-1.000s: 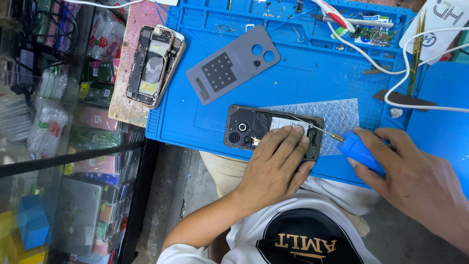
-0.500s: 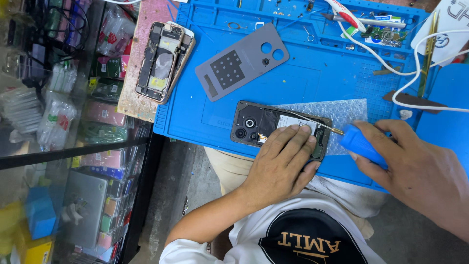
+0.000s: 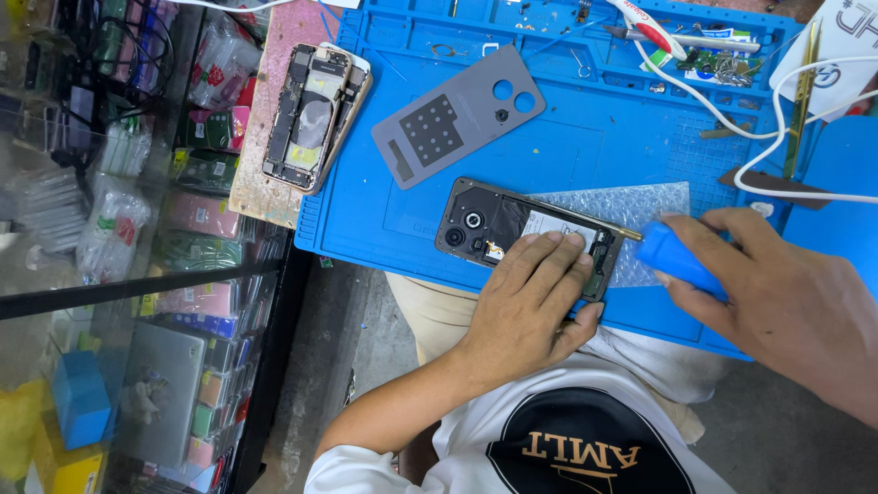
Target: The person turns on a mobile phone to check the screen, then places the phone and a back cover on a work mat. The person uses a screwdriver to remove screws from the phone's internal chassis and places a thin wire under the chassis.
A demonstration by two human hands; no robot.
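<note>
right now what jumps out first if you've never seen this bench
The opened phone at the near edge of the blue mat, pinned flat by the left hand. The right hand holds a blue-handled screwdriver with its tip at the phone's edge. The grey back cover lies just beyond.

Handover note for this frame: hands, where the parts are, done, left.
Left hand: flat on the opened phone, pinning it to the blue mat.
Right hand: grips the blue-handled screwdriver, tip at the phone's upper edge.
Grey back cover: off, lying on the mat above the phone.
Second opened phone: on the pink board at the left.
Done: cover removed.
Left: internals under the hand, state hidden.
</note>
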